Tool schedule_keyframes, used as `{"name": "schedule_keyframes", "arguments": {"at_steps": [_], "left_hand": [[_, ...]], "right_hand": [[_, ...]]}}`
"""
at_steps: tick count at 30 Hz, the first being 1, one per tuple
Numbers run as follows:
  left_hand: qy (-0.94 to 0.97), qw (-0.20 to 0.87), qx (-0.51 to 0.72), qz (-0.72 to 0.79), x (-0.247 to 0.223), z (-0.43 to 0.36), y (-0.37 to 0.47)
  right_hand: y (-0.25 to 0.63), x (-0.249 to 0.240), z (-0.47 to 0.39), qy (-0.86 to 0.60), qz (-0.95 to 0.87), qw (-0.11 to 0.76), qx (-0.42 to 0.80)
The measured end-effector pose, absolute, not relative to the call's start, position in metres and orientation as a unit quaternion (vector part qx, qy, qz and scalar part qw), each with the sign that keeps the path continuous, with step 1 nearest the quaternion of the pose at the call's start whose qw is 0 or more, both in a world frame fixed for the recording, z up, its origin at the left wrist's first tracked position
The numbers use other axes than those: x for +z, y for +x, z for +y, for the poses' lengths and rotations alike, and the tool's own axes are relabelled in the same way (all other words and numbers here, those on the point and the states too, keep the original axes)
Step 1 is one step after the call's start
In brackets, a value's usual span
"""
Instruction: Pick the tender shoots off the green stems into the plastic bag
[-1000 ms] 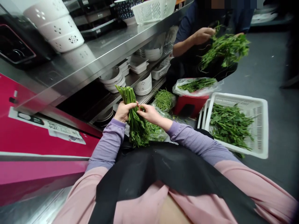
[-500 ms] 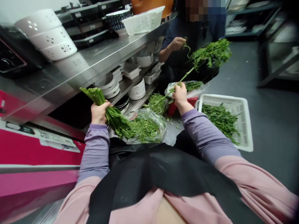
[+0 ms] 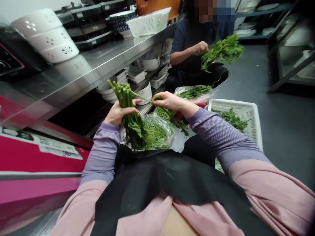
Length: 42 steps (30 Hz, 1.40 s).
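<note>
A thick bunch of green stems [image 3: 126, 98] is held by my left hand [image 3: 118, 113], thumb across it, cut ends up and leaves hanging down. My right hand [image 3: 168, 101] pinches a thin green stem [image 3: 142, 96] whose other end reaches the top of the bunch. Below the hands lies an open clear plastic bag of greens [image 3: 157, 132]. A smaller heap of greens [image 3: 163, 113] sits behind it, under my right hand. To the right stands a white plastic basket [image 3: 254, 121] with leafy greens [image 3: 231, 118] in it.
Opposite, a person [image 3: 192, 54] holds a leafy bunch [image 3: 222, 50] above another bag of greens [image 3: 194, 91]. A steel shelf [image 3: 105, 62] with bowls and trays runs along the left. A pink-red box [image 3: 49, 154] is at lower left.
My right hand has moved left to beside the bunch, and my left hand has shifted right and up, tilting the bunch more upright. The person's hand opposite has moved to the leafy bunch.
</note>
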State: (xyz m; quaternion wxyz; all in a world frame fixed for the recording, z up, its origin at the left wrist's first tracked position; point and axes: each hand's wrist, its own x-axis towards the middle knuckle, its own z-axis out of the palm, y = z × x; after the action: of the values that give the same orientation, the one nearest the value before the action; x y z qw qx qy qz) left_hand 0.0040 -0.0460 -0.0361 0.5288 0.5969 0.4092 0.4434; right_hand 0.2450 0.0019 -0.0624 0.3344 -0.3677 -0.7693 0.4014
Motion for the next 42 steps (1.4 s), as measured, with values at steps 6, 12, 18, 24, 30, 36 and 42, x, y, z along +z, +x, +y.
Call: {"name": "schedule_keyframes", "arguments": {"at_steps": [6, 12, 18, 24, 30, 36, 42], "left_hand": [[0.600, 0.546, 0.461, 0.359, -0.037, -0.052, 0.011], [0.572, 0.496, 0.526, 0.388, -0.044, -0.049, 0.006], [0.503, 0.452, 0.573, 0.462, -0.034, -0.043, -0.002], [0.483, 0.438, 0.575, 0.494, -0.021, -0.049, -0.006], [0.489, 0.420, 0.574, 0.505, -0.020, -0.052, -0.009], [0.468, 0.347, 0.645, 0.495, -0.005, -0.053, -0.032], [0.446, 0.312, 0.660, 0.518, 0.004, -0.049, -0.044]], "right_hand": [[0.213, -0.055, -0.020, -0.290, -0.789, 0.229, 0.492], [0.223, -0.071, -0.027, -0.265, -0.733, 0.187, 0.598], [0.252, -0.104, -0.031, -0.307, -0.736, 0.165, 0.580], [0.255, -0.117, -0.030, -0.333, -0.683, 0.212, 0.615], [0.241, -0.118, -0.030, -0.384, -0.702, 0.289, 0.526], [0.236, -0.167, -0.020, -0.499, -0.587, 0.348, 0.534], [0.241, -0.204, 0.005, -0.524, -0.625, 0.276, 0.508]]}}
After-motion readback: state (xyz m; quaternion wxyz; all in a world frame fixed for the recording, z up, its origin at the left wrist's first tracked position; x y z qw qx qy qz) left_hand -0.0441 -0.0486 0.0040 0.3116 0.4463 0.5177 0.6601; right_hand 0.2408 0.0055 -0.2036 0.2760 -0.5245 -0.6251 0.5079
